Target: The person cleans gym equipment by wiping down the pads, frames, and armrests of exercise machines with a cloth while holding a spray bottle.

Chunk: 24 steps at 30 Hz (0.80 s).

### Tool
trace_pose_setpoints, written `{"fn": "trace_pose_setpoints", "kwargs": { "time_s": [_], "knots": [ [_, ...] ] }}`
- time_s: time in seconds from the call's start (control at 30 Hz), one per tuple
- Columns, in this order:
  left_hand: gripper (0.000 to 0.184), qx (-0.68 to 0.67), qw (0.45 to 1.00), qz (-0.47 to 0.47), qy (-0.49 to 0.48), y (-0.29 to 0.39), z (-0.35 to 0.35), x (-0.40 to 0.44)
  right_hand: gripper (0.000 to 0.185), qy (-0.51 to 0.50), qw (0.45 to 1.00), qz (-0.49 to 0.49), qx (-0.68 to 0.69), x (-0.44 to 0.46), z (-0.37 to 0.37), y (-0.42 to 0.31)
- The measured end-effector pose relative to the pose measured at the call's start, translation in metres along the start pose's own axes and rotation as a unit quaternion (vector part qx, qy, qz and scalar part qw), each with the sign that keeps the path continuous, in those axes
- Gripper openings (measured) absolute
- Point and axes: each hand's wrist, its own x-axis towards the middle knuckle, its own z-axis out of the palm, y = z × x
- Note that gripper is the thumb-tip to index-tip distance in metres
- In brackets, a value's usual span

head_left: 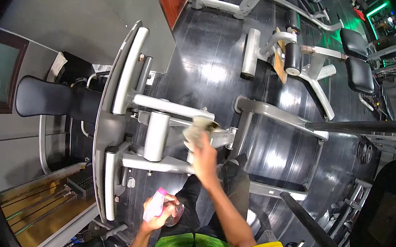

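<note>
My left hand is wrapped round a clear spray bottle with a pink and white head, held low over my lap. Further forward, my right hand grips a crumpled pale cloth, blurred by motion. The cloth lies against or just over the silver frame of a gym machine; contact cannot be made out. Just left of the cloth stands a thick silver cylinder between the machine's two bars.
A long curved panel and a black padded seat are at the left. A silver floor frame is right of the cloth. Black roller pads stand upper right. A dark bar slants at lower right.
</note>
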Motion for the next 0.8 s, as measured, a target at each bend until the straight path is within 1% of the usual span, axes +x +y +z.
{"fn": "trace_pose_setpoints", "kwargs": {
  "time_s": [0.03, 0.07, 0.1, 0.13, 0.2, 0.23, 0.27, 0.33, 0.37, 0.4, 0.47, 0.53, 0.57, 0.6, 0.67, 0.7, 0.77, 0.8],
  "knots": [
    [0.018, 0.0, 1.0, 0.001, 0.0, -0.001, -0.001, -0.001, 0.053, 0.021, 0.973, -0.211, -0.094, 0.012, 0.022, 0.007],
    [0.018, 0.006, 1.0, -0.007, 0.003, -0.001, -0.003, -0.003, 0.047, 0.028, 0.946, -0.269, -0.177, 0.019, 0.045, 0.013],
    [0.018, 0.013, 1.0, -0.014, 0.006, -0.001, -0.004, -0.005, 0.046, 0.0, 0.974, -0.147, -0.172, 0.025, 0.064, 0.011],
    [0.018, 0.015, 1.0, -0.012, 0.005, 0.002, -0.004, -0.006, 0.045, -0.028, 0.986, -0.024, -0.162, 0.03, 0.075, 0.011],
    [0.017, 0.003, 0.999, -0.032, 0.033, 0.012, -0.003, -0.009, 0.043, -0.007, 0.994, -0.009, -0.109, 0.038, 0.081, 0.022],
    [0.017, 0.004, 0.999, -0.031, 0.035, 0.01, -0.006, -0.011, 0.041, -0.02, 0.989, 0.005, -0.148, 0.036, 0.078, 0.02],
    [0.016, -0.001, 0.999, -0.022, 0.04, 0.005, -0.009, -0.014, 0.041, -0.023, 0.989, 0.005, -0.149, 0.032, 0.078, 0.022],
    [0.016, -0.009, 0.999, -0.011, 0.043, 0.001, -0.013, -0.018, 0.039, -0.015, 1.0, -0.018, 0.007, 0.02, 0.076, 0.029],
    [0.015, -0.012, 0.999, -0.009, 0.046, 0.0, -0.014, -0.019, 0.044, -0.018, 0.999, -0.033, -0.032, 0.013, 0.072, 0.018],
    [0.015, -0.017, 0.999, -0.005, 0.05, -0.001, -0.014, -0.019, 0.046, -0.049, 0.995, 0.056, -0.069, 0.002, 0.065, 0.008],
    [0.014, -0.034, 0.998, -0.016, 0.057, 0.002, -0.013, -0.015, 0.044, -0.053, 0.992, 0.003, -0.114, -0.014, 0.06, 0.018],
    [0.014, -0.048, 0.997, -0.028, 0.061, 0.004, -0.013, -0.016, 0.043, -0.115, 0.991, 0.014, 0.07, -0.014, 0.047, 0.032],
    [0.013, -0.061, 0.996, -0.024, 0.06, 0.004, -0.014, -0.015, 0.04, -0.112, 0.993, 0.021, 0.012, -0.017, 0.028, 0.001],
    [0.013, -0.074, 0.995, -0.02, 0.06, 0.004, -0.014, -0.014, 0.038, -0.091, 0.996, -0.015, 0.002, -0.015, 0.018, -0.019],
    [0.012, -0.062, 0.996, -0.011, 0.061, 0.006, -0.018, -0.014, 0.036, -0.009, 1.0, 0.001, -0.023, -0.007, 0.02, -0.035],
    [0.012, -0.047, 0.997, -0.005, 0.061, 0.006, -0.02, -0.015, 0.036, -0.011, 1.0, -0.001, -0.024, 0.0, 0.028, -0.031],
    [0.012, -0.049, 0.996, -0.004, 0.069, 0.007, -0.026, -0.019, 0.039, 0.028, 0.985, -0.148, -0.082, 0.01, 0.058, -0.019],
    [0.012, -0.049, 0.996, -0.003, 0.076, 0.007, -0.027, -0.019, 0.043, 0.01, 0.99, -0.088, -0.107, 0.007, 0.073, -0.018]
  ]
}}
